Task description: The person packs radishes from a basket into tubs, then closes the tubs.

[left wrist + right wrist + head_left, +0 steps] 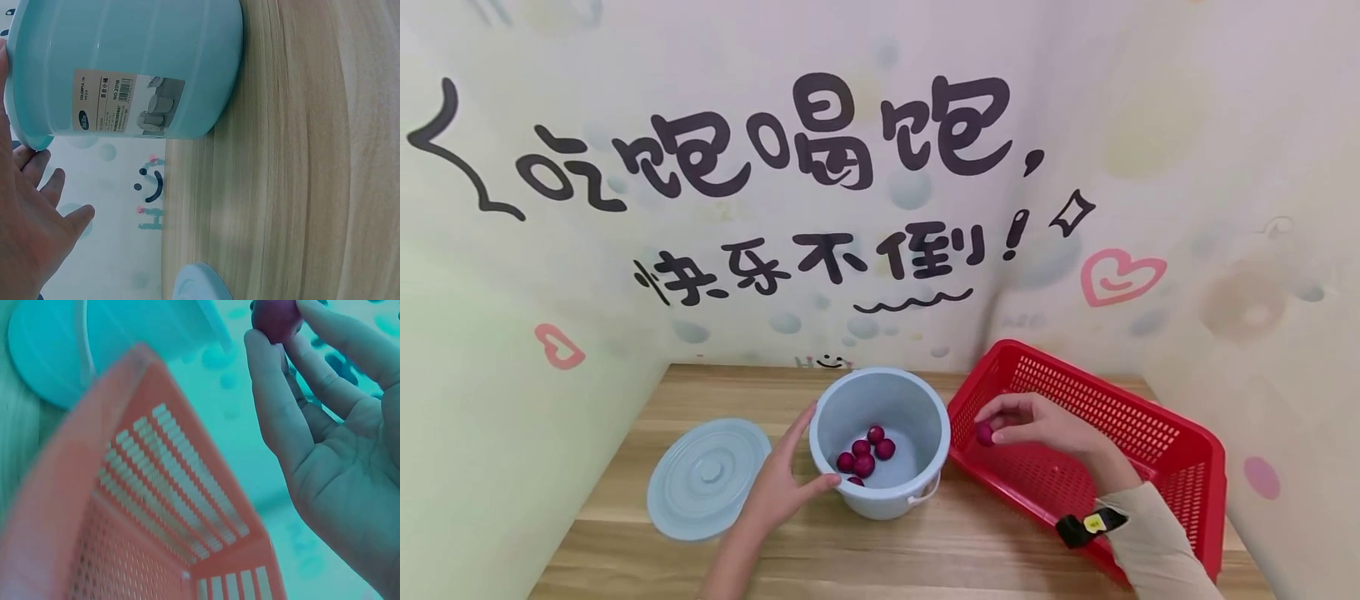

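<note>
A light-blue bucket [880, 504] stands upright on the wooden table with several small round dark-red fruits [864, 465] at its bottom. Spread at the bucket's left side, my left hand [778, 492] touches the rim with thumb and fingers; in the left wrist view the fingers [53, 187] look mostly straight beside the rim. My right hand [1052, 427] pinches one small round dark-red fruit [276, 320] between thumb and fingertips. That hand is over the left part of a red perforated basket [1213, 467], higher than its floor.
A round light-blue lid [711, 475] with a central knob lies on the table [820, 567] left of the bucket. The basket stands close on the bucket's right, set at an angle. A printed wall [880, 333] closes off the back, with side walls left and right.
</note>
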The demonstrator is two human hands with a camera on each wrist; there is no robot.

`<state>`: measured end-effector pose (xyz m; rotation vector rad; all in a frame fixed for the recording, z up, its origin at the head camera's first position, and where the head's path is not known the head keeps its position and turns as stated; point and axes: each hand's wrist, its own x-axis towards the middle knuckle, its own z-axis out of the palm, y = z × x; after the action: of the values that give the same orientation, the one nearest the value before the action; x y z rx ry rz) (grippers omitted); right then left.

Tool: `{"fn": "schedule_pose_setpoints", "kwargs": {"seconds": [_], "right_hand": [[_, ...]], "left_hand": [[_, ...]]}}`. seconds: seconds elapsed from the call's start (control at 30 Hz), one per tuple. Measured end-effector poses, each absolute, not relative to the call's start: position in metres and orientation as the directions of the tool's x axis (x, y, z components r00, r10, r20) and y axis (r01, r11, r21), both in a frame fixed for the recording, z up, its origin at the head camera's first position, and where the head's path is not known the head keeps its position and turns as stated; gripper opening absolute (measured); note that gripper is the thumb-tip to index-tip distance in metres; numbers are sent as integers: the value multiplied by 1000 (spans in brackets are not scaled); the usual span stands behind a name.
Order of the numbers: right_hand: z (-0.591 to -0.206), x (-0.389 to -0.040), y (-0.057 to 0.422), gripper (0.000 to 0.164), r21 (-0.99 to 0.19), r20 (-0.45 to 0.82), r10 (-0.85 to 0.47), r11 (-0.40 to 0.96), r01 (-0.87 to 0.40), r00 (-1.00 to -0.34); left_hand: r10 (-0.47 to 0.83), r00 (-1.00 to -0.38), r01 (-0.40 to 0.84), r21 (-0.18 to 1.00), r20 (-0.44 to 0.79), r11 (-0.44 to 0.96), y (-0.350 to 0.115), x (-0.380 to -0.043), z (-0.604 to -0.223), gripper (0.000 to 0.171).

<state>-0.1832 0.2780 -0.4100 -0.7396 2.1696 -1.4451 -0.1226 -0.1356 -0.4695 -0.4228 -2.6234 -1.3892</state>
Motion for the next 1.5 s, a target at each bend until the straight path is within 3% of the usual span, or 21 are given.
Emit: {"fn": "schedule_pose_setpoints", "kwargs": {"seconds": [0.53,0.87,1.13,1.5], "right_hand": [[-408,-193,216,42,-959,-19,-661,226,-174,-750],[-403,-188,206,40,-941,-8,-593,277,-194,-805],[-405,-184,222,34,-940,8,-492,294,-175,-870],[-419,-177,281,37,-944,47,-369,286,-162,-928]], "left_hand": [[175,-953,301,798,245,522,-134,-122,-469,104],[168,-961,274,803,218,529,-133,-119,-469,103],[167,-958,285,790,231,542,-136,-120,-469,104],[167,-961,277,798,221,536,-136,-120,-468,103]]}}
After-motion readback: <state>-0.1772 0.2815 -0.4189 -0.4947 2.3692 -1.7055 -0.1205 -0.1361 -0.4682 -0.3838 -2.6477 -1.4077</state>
